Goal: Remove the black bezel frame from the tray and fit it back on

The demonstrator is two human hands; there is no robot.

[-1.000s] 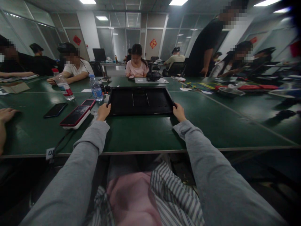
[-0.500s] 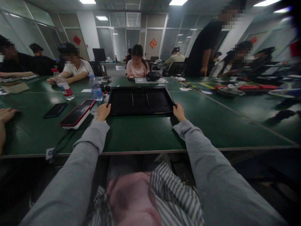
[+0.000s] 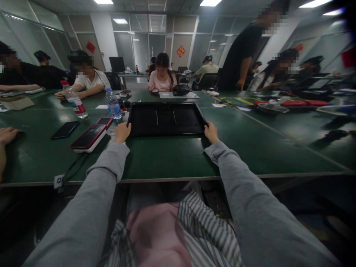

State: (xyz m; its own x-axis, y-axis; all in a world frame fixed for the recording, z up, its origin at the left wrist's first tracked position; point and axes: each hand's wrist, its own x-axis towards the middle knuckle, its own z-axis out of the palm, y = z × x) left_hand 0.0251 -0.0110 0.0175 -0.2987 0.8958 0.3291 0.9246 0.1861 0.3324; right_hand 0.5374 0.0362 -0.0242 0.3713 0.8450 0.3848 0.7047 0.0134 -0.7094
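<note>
A black rectangular tray-like panel point(image 3: 143, 120) with a raised rim lies on the green table in front of me. Two thin metal rods stand out against its dark inside. My left hand point(image 3: 122, 132) is closed on its near left corner, thumb on top. At the near right corner, my right hand point(image 3: 211, 132) grips the rim the same way. The undersides of my fingers are hidden. Just left of my left hand is a phone attached to a white power bank-like block point(image 3: 90, 138) with a red edge.
Two water bottles, one red-capped point(image 3: 74, 101) and one blue-capped point(image 3: 113, 105), stand to the left. A dark phone point(image 3: 65, 130) lies near another person's hand point(image 3: 9, 136). A metal bowl point(image 3: 272, 108) and red items sit at the right. Several people are around the green table point(image 3: 167, 159).
</note>
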